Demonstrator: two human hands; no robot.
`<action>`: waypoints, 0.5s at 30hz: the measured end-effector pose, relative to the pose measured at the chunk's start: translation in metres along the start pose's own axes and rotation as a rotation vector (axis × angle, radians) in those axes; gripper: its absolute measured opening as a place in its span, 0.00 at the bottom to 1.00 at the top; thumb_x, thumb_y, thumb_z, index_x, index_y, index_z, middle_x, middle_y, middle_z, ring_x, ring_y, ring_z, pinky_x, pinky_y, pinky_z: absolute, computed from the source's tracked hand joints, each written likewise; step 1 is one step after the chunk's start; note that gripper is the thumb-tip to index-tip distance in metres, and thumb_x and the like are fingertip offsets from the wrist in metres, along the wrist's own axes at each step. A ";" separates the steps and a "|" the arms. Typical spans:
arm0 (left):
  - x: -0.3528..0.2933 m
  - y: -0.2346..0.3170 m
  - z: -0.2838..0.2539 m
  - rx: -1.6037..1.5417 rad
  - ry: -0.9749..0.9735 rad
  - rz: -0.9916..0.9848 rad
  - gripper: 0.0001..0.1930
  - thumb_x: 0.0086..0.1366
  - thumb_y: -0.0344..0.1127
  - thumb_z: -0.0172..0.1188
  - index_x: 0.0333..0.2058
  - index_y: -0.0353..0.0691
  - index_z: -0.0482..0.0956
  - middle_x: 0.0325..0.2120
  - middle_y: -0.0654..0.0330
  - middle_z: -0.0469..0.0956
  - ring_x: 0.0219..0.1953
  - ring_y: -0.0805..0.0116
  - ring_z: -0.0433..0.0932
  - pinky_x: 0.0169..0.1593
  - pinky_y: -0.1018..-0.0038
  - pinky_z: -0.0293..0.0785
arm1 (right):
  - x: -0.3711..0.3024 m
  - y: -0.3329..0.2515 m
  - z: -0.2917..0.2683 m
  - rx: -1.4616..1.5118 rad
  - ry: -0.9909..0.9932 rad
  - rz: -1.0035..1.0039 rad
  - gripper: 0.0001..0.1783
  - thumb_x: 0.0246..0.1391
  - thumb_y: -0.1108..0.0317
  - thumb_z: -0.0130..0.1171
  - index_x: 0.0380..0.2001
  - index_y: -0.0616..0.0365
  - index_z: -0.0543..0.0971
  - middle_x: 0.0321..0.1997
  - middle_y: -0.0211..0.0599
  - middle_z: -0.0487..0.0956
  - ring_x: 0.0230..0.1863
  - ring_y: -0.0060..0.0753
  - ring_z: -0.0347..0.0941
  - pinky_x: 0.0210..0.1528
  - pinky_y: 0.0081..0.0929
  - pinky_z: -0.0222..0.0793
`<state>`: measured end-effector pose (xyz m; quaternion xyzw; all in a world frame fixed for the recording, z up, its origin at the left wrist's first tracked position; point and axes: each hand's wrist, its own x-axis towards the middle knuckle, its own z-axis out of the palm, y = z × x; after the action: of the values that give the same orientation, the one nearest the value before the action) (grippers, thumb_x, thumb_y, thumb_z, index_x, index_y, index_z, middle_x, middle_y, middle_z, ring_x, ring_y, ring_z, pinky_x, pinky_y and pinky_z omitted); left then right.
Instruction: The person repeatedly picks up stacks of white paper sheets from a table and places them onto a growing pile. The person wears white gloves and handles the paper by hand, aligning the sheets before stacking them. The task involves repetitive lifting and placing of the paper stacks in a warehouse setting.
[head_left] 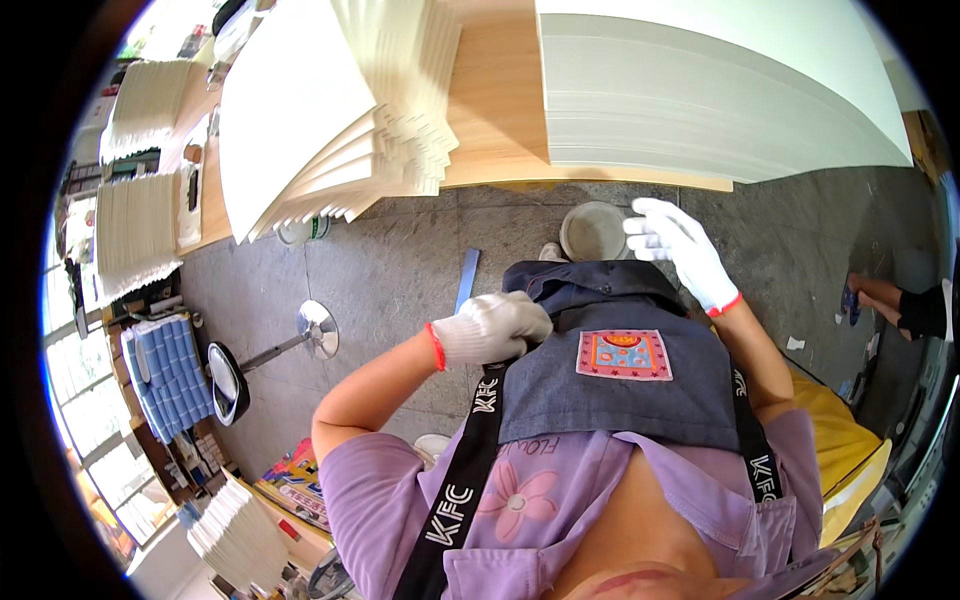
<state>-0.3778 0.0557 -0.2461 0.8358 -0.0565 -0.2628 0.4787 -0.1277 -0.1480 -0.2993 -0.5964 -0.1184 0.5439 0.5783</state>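
Observation:
My left hand (493, 328), in a white knit glove with a red cuff, is closed at the left side of my dark blue apron (620, 410). Its fingertips turn in against the cloth, and whatever they hold is hidden. Out past the apron's right side, my right hand (677, 246) wears the same kind of glove. Its fingers are loosely bent and apart, with nothing in them. Ahead, a fanned stack of white sheets (300, 110) lies on the wooden table (495, 90), its corners overhanging the front edge. A thick, neat stack of white boards (690, 95) stands right of it.
On the floor are a round grey bucket (594, 232), a blue strip (467, 280) and a stool with a round metal base (318, 330). More sheet stacks (138, 230) and blue bundles (167, 375) stand at the left. Another person's legs (885, 300) show at the far right.

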 end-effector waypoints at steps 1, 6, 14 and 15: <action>-0.001 -0.006 0.002 -0.031 -0.025 0.068 0.15 0.57 0.27 0.60 0.45 0.38 0.83 0.49 0.56 0.79 0.54 0.56 0.74 0.56 0.68 0.73 | -0.008 0.010 -0.007 0.040 0.077 0.015 0.23 0.68 0.57 0.53 0.59 0.59 0.73 0.47 0.36 0.81 0.41 0.22 0.78 0.44 0.22 0.75; 0.017 -0.011 -0.002 -0.050 -0.216 0.146 0.22 0.67 0.40 0.55 0.56 0.38 0.74 0.61 0.47 0.67 0.63 0.46 0.65 0.64 0.60 0.64 | -0.023 0.038 -0.012 0.141 0.177 -0.043 0.22 0.68 0.56 0.53 0.58 0.58 0.73 0.47 0.35 0.81 0.42 0.21 0.78 0.45 0.22 0.75; 0.028 -0.044 0.007 -0.260 -0.137 0.187 0.20 0.68 0.39 0.55 0.55 0.37 0.74 0.61 0.48 0.66 0.63 0.47 0.65 0.65 0.61 0.63 | -0.020 0.045 0.007 0.001 0.127 -0.248 0.19 0.70 0.61 0.49 0.59 0.56 0.72 0.49 0.38 0.81 0.46 0.27 0.79 0.49 0.28 0.76; 0.032 -0.036 -0.001 -0.277 -0.192 0.207 0.21 0.68 0.41 0.57 0.56 0.36 0.74 0.61 0.47 0.66 0.63 0.47 0.65 0.64 0.61 0.63 | -0.018 0.047 0.007 0.043 0.143 -0.207 0.20 0.69 0.59 0.51 0.58 0.55 0.73 0.49 0.38 0.81 0.45 0.26 0.78 0.49 0.27 0.75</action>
<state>-0.3557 0.0643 -0.2878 0.7227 -0.1507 -0.2962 0.6060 -0.1635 -0.1725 -0.3267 -0.6057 -0.1263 0.4399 0.6509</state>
